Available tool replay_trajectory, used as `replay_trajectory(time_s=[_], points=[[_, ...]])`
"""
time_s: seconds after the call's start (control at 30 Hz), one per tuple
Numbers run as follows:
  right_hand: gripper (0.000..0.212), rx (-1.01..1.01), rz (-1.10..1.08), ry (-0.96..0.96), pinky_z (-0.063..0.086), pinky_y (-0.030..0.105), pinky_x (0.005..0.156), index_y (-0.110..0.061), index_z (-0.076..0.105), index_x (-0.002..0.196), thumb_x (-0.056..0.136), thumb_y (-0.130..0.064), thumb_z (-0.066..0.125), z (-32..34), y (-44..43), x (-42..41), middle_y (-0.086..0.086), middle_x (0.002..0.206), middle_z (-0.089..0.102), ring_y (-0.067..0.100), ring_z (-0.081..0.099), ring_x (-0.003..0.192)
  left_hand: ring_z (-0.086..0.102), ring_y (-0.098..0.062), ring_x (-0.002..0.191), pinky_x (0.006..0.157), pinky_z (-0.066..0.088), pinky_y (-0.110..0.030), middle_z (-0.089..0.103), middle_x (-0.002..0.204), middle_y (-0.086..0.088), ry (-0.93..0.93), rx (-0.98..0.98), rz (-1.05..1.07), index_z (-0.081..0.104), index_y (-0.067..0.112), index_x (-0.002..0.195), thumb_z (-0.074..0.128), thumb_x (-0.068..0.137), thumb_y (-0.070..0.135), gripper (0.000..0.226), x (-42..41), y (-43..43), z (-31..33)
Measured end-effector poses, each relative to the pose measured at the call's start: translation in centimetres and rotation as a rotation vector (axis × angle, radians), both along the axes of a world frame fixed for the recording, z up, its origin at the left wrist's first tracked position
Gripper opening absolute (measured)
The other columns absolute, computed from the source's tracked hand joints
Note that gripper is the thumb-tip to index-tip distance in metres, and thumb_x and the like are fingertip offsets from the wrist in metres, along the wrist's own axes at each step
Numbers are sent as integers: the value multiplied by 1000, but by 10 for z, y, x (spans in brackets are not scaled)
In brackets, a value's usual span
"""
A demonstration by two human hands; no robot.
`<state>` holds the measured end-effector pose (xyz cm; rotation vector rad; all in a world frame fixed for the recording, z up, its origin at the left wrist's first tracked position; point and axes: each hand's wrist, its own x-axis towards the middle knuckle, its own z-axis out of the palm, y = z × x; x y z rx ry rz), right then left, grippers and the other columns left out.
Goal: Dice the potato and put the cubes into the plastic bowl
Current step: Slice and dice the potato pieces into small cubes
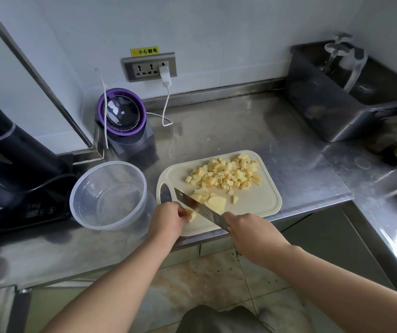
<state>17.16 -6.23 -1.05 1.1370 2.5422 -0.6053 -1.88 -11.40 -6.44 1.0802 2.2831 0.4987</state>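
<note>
Seen from the head camera, most of the dicing looks done: a heap of cubes [226,174] lies on the cutting board [267,205], well beyond the fingers. The left hand [168,219] has its fingers [181,211] curled, pinching a small potato piece [192,216]. The right hand [248,234] is wrapped round the handle of the knife [199,207], with the blade just beside the left fingertips. A few uncut slices [215,201] lie just past the blade. The plastic bowl [77,188] stands on the worktop [264,131], left of the left fingers. It shows no cubes inside, so the whole transfer appears left to do.
</note>
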Motion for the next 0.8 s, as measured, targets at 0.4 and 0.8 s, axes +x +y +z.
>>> replay_trajectory(time_s=[0.4,0.8], points=[[31,38,70,-9,36,31,52,-18,44,118,94,0,38,7,-2,-1,3,75,48,26,50,65,66,-21,88,74,51,-30,72,92,-1,56,-44,-29,72,14,91,68,87,30,16,1,2,3],[32,19,78,-38,41,35,59,-17,42,118,91,2,39,3,-3,-4,6,79,53,26,50,66,67,-22,90,79,54,-33,73,95,-3,52,-23,-49,73,14,98,69,86,32,23,2,1,6]])
